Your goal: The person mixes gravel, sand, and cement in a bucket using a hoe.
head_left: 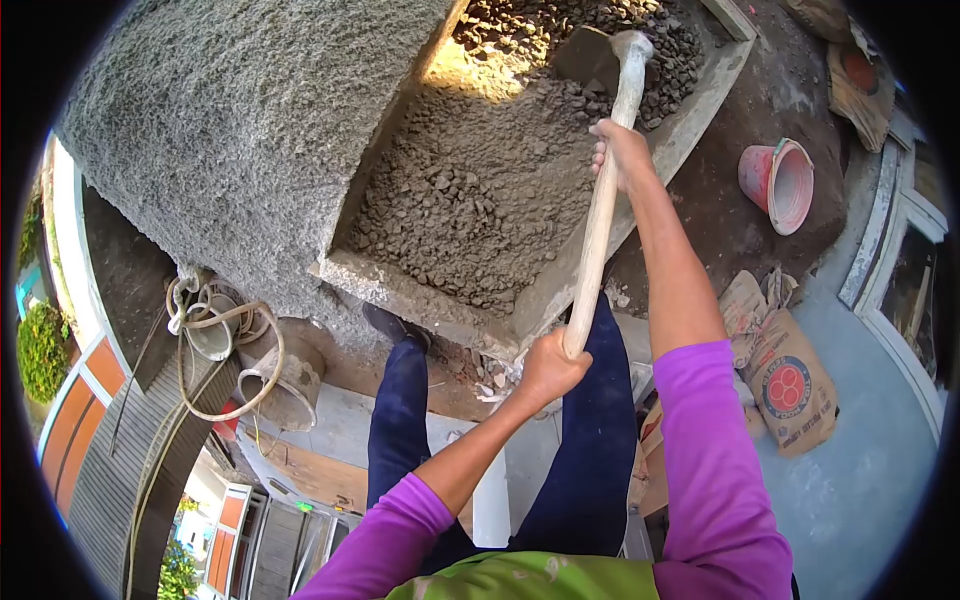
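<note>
A long wooden-handled hoe (598,215) slants across the right part of a mixing trough (420,298). My left hand (552,368) is wrapped round the lower end of its handle, near the trough's front corner. Higher up, my right hand (622,155) grips the handle a little below the head. The hoe's dark blade (586,60) rests against gravel (675,60) at the trough's far side. Wet grey concrete mix (470,200) with lumps of stone fills the near and middle part of the trough.
Left of the trough rises a big grey sand pile (240,130). A red bucket (777,185) lies tilted on the right, with paper cement sacks (790,385) below it. At lower left are a dirty bucket (285,385) and a looped hose (228,408). My legs stand against the trough's front edge.
</note>
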Available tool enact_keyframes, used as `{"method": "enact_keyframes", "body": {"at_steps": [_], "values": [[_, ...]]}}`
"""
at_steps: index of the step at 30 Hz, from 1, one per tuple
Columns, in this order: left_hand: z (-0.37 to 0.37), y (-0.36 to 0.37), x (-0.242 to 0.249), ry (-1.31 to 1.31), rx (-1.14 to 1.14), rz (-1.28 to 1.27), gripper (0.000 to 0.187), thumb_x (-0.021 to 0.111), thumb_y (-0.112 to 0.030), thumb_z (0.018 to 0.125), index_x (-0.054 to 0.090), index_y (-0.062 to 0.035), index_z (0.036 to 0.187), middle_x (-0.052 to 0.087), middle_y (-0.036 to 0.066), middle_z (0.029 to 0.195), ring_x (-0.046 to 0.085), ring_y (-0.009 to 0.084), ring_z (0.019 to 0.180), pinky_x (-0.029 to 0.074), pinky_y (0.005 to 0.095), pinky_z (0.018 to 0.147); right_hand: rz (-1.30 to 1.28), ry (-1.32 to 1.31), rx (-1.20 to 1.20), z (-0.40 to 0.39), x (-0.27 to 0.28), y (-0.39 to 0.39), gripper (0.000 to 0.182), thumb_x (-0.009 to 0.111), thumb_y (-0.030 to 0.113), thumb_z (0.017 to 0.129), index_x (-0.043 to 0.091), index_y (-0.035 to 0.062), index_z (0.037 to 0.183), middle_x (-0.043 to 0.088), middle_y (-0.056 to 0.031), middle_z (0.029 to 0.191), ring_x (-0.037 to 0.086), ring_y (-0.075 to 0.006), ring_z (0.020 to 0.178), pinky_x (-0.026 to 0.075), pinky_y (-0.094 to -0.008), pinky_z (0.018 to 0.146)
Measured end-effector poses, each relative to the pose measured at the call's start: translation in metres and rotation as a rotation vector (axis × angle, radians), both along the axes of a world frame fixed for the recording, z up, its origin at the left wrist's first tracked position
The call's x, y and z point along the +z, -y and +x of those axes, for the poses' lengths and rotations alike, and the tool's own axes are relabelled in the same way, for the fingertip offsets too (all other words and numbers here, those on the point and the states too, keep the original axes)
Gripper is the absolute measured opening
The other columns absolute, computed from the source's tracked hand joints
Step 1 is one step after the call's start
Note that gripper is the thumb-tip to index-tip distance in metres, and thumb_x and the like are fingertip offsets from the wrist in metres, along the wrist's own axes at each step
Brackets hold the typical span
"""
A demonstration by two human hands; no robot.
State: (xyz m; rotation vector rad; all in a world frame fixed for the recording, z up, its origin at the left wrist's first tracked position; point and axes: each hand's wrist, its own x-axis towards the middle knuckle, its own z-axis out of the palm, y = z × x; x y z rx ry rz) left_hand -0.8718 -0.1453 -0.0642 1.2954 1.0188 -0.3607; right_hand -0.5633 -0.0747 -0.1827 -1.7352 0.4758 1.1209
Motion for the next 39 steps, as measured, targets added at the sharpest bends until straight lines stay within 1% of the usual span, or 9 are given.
{"method": "enact_keyframes", "body": {"at_steps": [4,7,15,20,24,28,34,35,39], "values": [[-0.046,-0.015,0.034,-0.166,-0.292,0.054,0.026,0.071,-0.019,0.075,0.067,-0.0014,0.093,0.070,0.023,0.079,0.070,0.0413,0.076,0.055,0.0471,0.072,0.108,-0.231,-0.269,-0.057,-0.020,0.059,0.018,0.061,0.019,0.090,0.058,0.0028,0.098,0.044,-0.0008,0.068,0.044,-0.0136,0.054,0.045,-0.0345,0.049],[-0.086,-0.057,0.076,-0.229,-0.352,0.077,0.028,0.072,-0.021,0.075,0.069,-0.0051,0.098,0.071,0.024,0.084,0.069,0.0443,0.083,0.055,0.0503,0.076,0.118,-0.292,-0.351,-0.103,-0.019,0.054,0.018,0.059,0.020,0.091,0.056,0.0036,0.098,0.044,-0.0005,0.068,0.043,-0.0136,0.054,0.044,-0.0342,0.050],[-0.196,-0.239,0.177,-0.299,-0.702,0.356,0.024,0.073,-0.024,0.074,0.067,-0.0058,0.088,0.070,0.023,0.079,0.069,0.0438,0.077,0.056,0.0527,0.074,0.260,-0.417,-0.759,-0.265,0.055,-0.023,0.014,0.062,0.015,0.083,0.049,0.0122,0.081,0.043,-0.0013,0.063,0.044,-0.0179,0.051,0.045,-0.0379,0.052],[-0.290,-0.270,0.188,-0.239,-0.609,0.355,0.020,0.073,-0.015,0.068,0.065,-0.0026,0.081,0.064,0.023,0.071,0.067,0.0418,0.069,0.053,0.0448,0.066,0.296,-0.447,-0.718,-0.308,0.130,-0.082,0.016,0.066,0.012,0.083,0.050,0.0091,0.079,0.047,-0.0040,0.063,0.049,-0.0210,0.051,0.048,-0.0419,0.052],[-0.258,-0.215,0.141,-0.091,-0.462,0.318,0.023,0.073,-0.018,0.070,0.066,-0.0041,0.086,0.066,0.024,0.074,0.067,0.0443,0.072,0.054,0.0464,0.066,0.406,-0.190,-0.527,-0.235,0.186,-0.095,0.013,0.065,0.008,0.083,0.054,0.0048,0.078,0.051,-0.0055,0.063,0.050,-0.0190,0.046,0.048,-0.0369,0.046],[-0.120,-0.143,0.074,0.114,-0.284,0.132,0.036,0.073,-0.017,0.075,0.068,-0.0002,0.106,0.067,0.025,0.080,0.070,0.0402,0.075,0.054,0.0428,0.069,0.295,0.263,-0.241,-0.096,0.199,-0.084,0.009,0.065,0.008,0.084,0.061,0.0000,0.080,0.051,-0.0045,0.059,0.051,-0.0165,0.046,0.046,-0.0343,0.044],[0.036,-0.031,-0.047,0.154,-0.086,-0.065,0.031,0.072,-0.016,0.073,0.068,0.0027,0.097,0.067,0.021,0.076,0.067,0.0320,0.070,0.053,0.0413,0.069,0.127,0.344,-0.144,0.058,0.074,-0.010,0.016,0.068,0.011,0.081,0.060,-0.0023,0.084,0.053,-0.0053,0.065,0.052,-0.0153,0.047,0.047,-0.0337,0.044],[0.035,-0.013,-0.065,0.196,-0.072,-0.037,0.028,0.072,-0.016,0.074,0.066,0.0029,0.093,0.065,0.019,0.072,0.064,0.0281,0.065,0.052,0.0406,0.066,0.036,0.309,-0.124,0.059,0.047,0.003,0.016,0.068,0.016,0.085,0.063,0.0012,0.087,0.052,-0.0037,0.066,0.051,-0.0150,0.050,0.047,-0.0331,0.046],[-0.001,0.001,-0.062,0.004,-0.093,-0.146,0.026,0.071,-0.015,0.074,0.067,0.0023,0.092,0.066,0.018,0.071,0.065,0.0279,0.064,0.052,0.0400,0.066,-0.015,0.189,-0.129,0.017,0.005,0.019,0.022,0.068,0.014,0.082,0.061,-0.0052,0.091,0.054,-0.0069,0.066,0.053,-0.0185,0.048,0.048,-0.0364,0.045]]}}
